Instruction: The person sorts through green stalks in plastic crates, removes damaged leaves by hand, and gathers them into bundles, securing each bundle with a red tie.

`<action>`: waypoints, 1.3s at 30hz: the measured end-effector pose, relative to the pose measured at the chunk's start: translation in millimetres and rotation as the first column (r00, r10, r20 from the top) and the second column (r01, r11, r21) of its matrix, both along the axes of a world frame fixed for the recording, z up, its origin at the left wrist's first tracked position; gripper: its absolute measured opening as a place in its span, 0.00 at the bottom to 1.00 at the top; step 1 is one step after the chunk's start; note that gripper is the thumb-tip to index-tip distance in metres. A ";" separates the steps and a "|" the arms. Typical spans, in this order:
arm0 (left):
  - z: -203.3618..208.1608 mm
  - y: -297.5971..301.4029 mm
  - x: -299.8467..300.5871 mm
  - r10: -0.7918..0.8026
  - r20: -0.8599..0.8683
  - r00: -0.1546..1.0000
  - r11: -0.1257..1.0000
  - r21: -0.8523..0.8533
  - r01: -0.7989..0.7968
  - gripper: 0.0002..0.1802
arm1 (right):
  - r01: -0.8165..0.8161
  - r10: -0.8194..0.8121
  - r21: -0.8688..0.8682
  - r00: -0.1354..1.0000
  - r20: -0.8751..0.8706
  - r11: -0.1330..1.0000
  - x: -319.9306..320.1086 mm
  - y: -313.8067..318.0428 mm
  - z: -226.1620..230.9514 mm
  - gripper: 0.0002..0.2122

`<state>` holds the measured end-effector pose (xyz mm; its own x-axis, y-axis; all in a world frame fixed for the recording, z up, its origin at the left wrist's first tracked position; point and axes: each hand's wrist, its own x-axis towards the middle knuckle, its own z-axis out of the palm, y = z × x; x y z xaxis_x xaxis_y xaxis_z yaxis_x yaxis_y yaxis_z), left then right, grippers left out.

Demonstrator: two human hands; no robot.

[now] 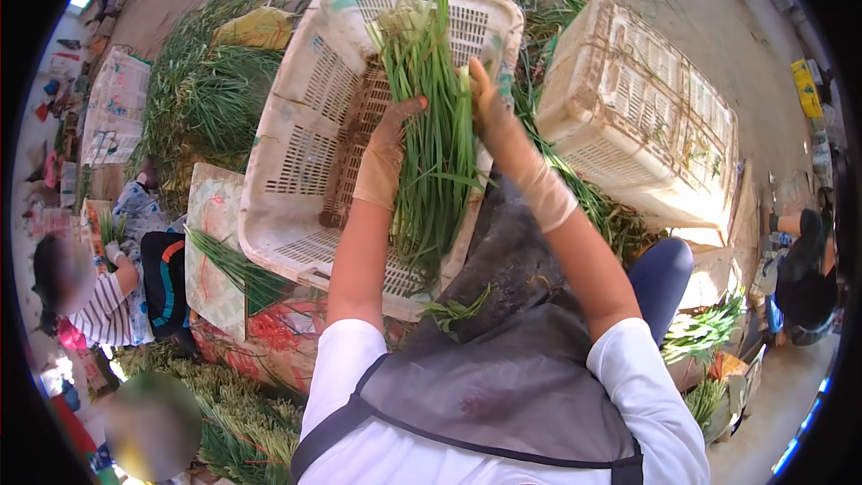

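My L hand [388, 145] holds the green bunch [437, 157] over the white crate [274, 162], near R rim; R hand [496, 117] at bunch's R edge, can't tell if gripping. Room inside crate, L of bunch. 2nd crate [628, 99] close on R. L fingers hidden; co-worker [808, 269], far R, unclear.

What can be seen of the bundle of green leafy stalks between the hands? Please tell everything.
The bundle of green leafy stalks is long, loose, with paler, ragged ends at the picture's top and darker, narrow leaves below. It extends lengthwise over the open white plastic crate. The left hand grips its left side; the right hand is at its right edge. Crate contact is unclear.
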<state>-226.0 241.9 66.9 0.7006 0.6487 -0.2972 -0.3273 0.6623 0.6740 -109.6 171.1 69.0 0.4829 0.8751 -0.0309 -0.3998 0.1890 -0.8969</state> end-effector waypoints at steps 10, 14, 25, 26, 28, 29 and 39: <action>27.6 13.2 20.6 0.116 -0.204 0.972 0.968 0.241 -0.065 0.19 | 0.160 -0.312 0.292 0.732 0.605 0.943 44.4 27.2 30.2 0.19; 116.4 12.1 32.1 0.079 -0.010 0.997 0.866 0.496 -0.063 0.17 | -0.254 0.086 0.260 0.850 0.519 0.932 42.0 4.8 86.9 0.37; 190.7 -121.3 39.4 -0.189 -0.121 0.974 0.187 0.970 0.157 0.23 | 0.035 -0.060 0.346 0.996 0.060 0.937 50.2 -152.8 201.5 0.19; 176.5 -153.3 37.1 -0.418 -0.033 0.908 0.601 0.739 0.304 0.28 | 0.144 -0.183 0.411 0.981 0.057 0.900 57.0 -165.3 193.6 0.16; 153.1 -196.6 11.8 -0.624 0.098 0.775 0.749 0.359 0.558 0.34 | 0.217 -0.210 0.486 0.975 -0.068 0.847 34.8 -189.3 183.5 0.12; 145.8 -215.8 2.6 -0.703 0.097 0.705 0.678 0.389 0.623 0.35 | 0.314 -0.314 0.475 0.946 -0.083 0.822 29.0 -199.2 167.0 0.12; 41.8 -242.6 -102.4 -0.625 -0.430 0.652 0.695 0.074 0.715 0.30 | 0.588 -0.596 -0.119 0.756 -0.271 0.800 165.0 -271.4 -23.4 0.15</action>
<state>-328.4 -0.8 108.7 0.8458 0.1185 -0.5202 0.4303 0.4249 0.7964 55.4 -100.4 45.6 0.8706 0.4149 -0.2644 -0.4493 0.4516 -0.7708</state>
